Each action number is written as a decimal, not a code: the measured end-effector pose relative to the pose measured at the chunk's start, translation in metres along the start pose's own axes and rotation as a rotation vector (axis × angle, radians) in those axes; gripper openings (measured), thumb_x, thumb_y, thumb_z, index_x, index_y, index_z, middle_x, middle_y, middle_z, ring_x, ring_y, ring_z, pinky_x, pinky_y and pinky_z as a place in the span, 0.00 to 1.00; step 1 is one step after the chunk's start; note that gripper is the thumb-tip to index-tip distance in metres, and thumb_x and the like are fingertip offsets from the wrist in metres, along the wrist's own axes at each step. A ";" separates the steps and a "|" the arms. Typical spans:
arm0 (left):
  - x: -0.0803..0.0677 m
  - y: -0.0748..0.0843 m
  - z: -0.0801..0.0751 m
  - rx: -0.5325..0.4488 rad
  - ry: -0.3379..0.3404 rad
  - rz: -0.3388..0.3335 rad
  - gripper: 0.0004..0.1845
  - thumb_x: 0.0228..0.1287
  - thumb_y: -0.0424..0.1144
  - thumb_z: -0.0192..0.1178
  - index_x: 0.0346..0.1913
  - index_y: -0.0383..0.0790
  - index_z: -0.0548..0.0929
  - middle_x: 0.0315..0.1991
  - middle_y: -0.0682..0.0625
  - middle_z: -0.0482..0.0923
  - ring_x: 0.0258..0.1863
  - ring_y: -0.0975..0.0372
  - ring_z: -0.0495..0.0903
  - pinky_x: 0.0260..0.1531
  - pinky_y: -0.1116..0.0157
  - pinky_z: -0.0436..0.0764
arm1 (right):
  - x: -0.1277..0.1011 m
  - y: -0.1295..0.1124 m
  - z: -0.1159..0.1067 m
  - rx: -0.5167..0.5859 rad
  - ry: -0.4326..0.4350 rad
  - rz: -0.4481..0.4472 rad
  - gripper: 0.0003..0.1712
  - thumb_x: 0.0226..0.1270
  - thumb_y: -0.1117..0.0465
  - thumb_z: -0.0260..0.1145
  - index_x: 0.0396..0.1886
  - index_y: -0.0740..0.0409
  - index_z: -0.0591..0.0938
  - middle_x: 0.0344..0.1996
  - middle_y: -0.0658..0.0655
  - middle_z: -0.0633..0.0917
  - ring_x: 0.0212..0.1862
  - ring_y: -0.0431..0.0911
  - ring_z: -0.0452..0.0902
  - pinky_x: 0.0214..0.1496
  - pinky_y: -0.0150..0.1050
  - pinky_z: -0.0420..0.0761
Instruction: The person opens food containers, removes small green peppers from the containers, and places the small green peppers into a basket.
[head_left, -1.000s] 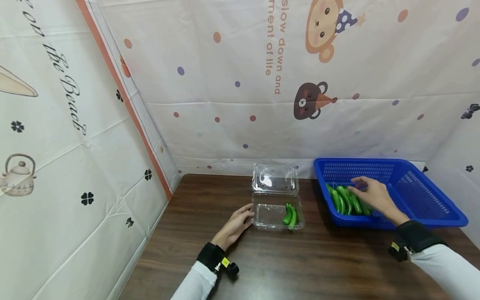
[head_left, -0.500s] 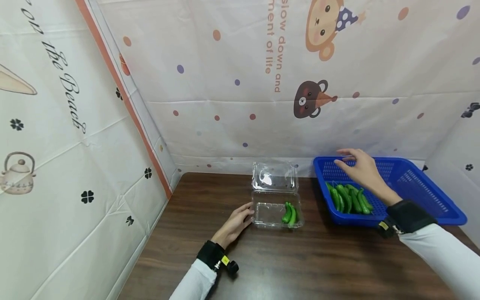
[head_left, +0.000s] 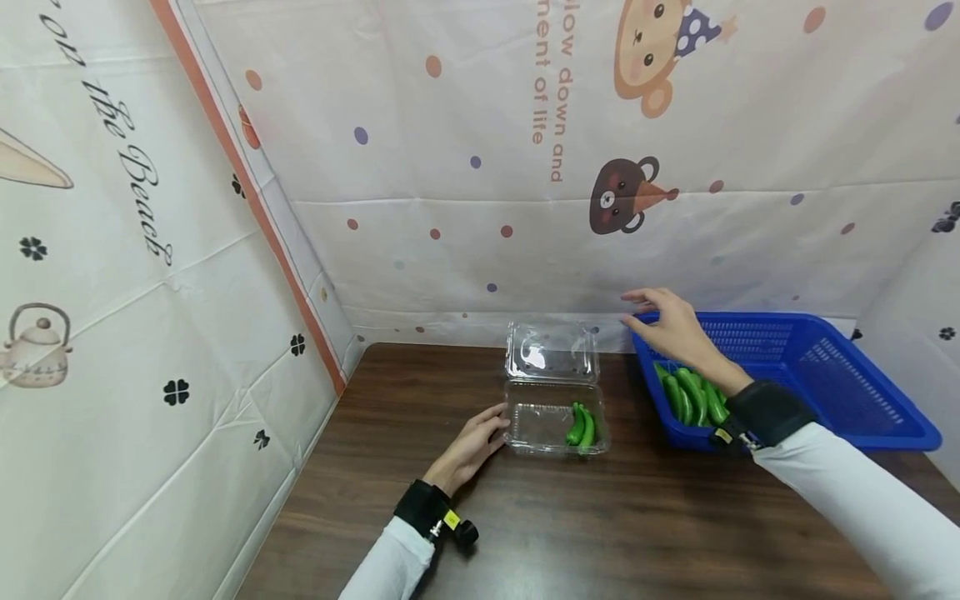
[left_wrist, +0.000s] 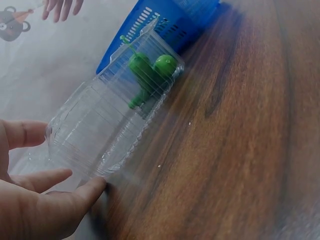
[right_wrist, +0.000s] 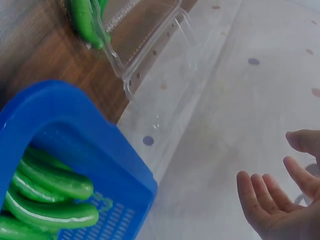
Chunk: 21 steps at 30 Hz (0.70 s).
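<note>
1. The near half of the desk (head_left: 600,533) in front of you is bare wood. At its far edge and left edge the printed curtain (head_left: 450,208) hangs close, so there is little room behind the things.
2. The blue basket (head_left: 847,400) sits at the desk's far right corner with green peppers (head_left: 693,396) piled at its left end. The clear box (head_left: 551,421) lies near the middle of the far edge, its lid (head_left: 551,354) standing open against the curtain. Two green peppers (head_left: 581,427) lie at the box's right end.
3. Your left hand (head_left: 472,446) rests on the desk with relaxed fingers (left_wrist: 82,190), their tips touching the box's left wall.
4. Your right hand (head_left: 667,325) hovers above the basket's far left corner, fingers (right_wrist: 260,200) spread loose and holding nothing. The piled peppers lie below and just right of it, and the open lid stands just to its left.
</note>
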<state>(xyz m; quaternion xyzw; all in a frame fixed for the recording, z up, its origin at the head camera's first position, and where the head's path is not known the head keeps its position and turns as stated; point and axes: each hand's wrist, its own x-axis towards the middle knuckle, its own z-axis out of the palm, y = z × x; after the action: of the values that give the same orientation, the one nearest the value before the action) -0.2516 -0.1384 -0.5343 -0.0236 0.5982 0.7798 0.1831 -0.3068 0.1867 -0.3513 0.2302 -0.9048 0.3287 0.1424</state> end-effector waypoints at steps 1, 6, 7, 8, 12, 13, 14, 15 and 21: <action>0.000 0.000 0.000 0.005 0.000 0.000 0.34 0.73 0.33 0.52 0.79 0.31 0.57 0.83 0.34 0.44 0.82 0.43 0.45 0.80 0.46 0.57 | 0.001 -0.001 0.003 0.002 -0.008 -0.007 0.22 0.74 0.63 0.64 0.63 0.68 0.78 0.59 0.75 0.77 0.55 0.69 0.79 0.52 0.64 0.81; 0.001 -0.001 -0.001 0.005 0.000 0.008 0.34 0.73 0.33 0.52 0.79 0.31 0.58 0.83 0.35 0.44 0.82 0.44 0.46 0.80 0.46 0.57 | 0.002 -0.003 0.018 0.038 -0.067 -0.024 0.23 0.73 0.63 0.65 0.64 0.67 0.78 0.59 0.74 0.78 0.56 0.67 0.80 0.53 0.62 0.84; 0.001 -0.001 -0.001 0.002 -0.001 0.006 0.34 0.73 0.33 0.52 0.79 0.31 0.58 0.83 0.36 0.44 0.82 0.44 0.47 0.80 0.46 0.57 | 0.001 -0.004 0.022 0.042 -0.077 -0.038 0.22 0.73 0.63 0.65 0.64 0.67 0.79 0.59 0.73 0.79 0.56 0.67 0.80 0.53 0.61 0.85; 0.001 -0.002 -0.001 0.000 -0.003 0.004 0.34 0.73 0.33 0.52 0.79 0.31 0.58 0.83 0.36 0.45 0.82 0.45 0.48 0.80 0.46 0.57 | 0.000 -0.004 0.026 0.051 -0.088 -0.055 0.22 0.72 0.64 0.66 0.63 0.67 0.79 0.58 0.73 0.79 0.55 0.67 0.81 0.53 0.60 0.86; 0.002 -0.003 -0.001 0.003 -0.006 0.003 0.34 0.73 0.33 0.53 0.79 0.31 0.58 0.82 0.36 0.47 0.81 0.45 0.50 0.80 0.46 0.58 | -0.007 -0.003 0.045 0.058 -0.151 -0.147 0.20 0.69 0.68 0.68 0.59 0.68 0.81 0.53 0.71 0.82 0.49 0.63 0.84 0.47 0.51 0.89; 0.002 -0.003 0.000 -0.001 -0.003 0.004 0.34 0.73 0.33 0.53 0.79 0.31 0.58 0.82 0.36 0.48 0.81 0.45 0.51 0.80 0.46 0.58 | -0.009 -0.002 0.049 0.056 -0.172 -0.172 0.19 0.68 0.69 0.69 0.58 0.68 0.82 0.52 0.70 0.82 0.47 0.60 0.85 0.45 0.49 0.90; 0.002 -0.003 0.000 0.000 -0.004 0.008 0.34 0.73 0.33 0.53 0.79 0.30 0.58 0.82 0.35 0.48 0.81 0.45 0.51 0.80 0.46 0.58 | -0.011 -0.002 0.054 0.047 -0.199 -0.192 0.19 0.67 0.69 0.69 0.57 0.67 0.82 0.50 0.68 0.83 0.43 0.56 0.84 0.44 0.46 0.90; 0.002 -0.003 0.000 -0.002 -0.003 0.011 0.34 0.73 0.33 0.53 0.79 0.30 0.58 0.82 0.35 0.47 0.81 0.45 0.50 0.80 0.46 0.58 | -0.012 -0.001 0.058 0.030 -0.229 -0.209 0.19 0.67 0.68 0.70 0.57 0.66 0.82 0.51 0.67 0.83 0.40 0.50 0.84 0.43 0.44 0.89; 0.003 -0.003 -0.001 -0.004 0.000 0.009 0.34 0.73 0.33 0.52 0.79 0.31 0.58 0.82 0.36 0.48 0.82 0.45 0.50 0.80 0.45 0.57 | -0.023 0.000 0.081 -0.010 -0.388 -0.263 0.17 0.69 0.65 0.68 0.56 0.61 0.84 0.52 0.62 0.84 0.43 0.49 0.83 0.47 0.46 0.85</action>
<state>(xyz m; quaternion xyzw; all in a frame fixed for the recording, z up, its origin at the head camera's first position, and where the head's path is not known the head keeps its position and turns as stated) -0.2537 -0.1379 -0.5385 -0.0213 0.5968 0.7818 0.1795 -0.2956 0.1409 -0.4210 0.4045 -0.8789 0.2525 0.0084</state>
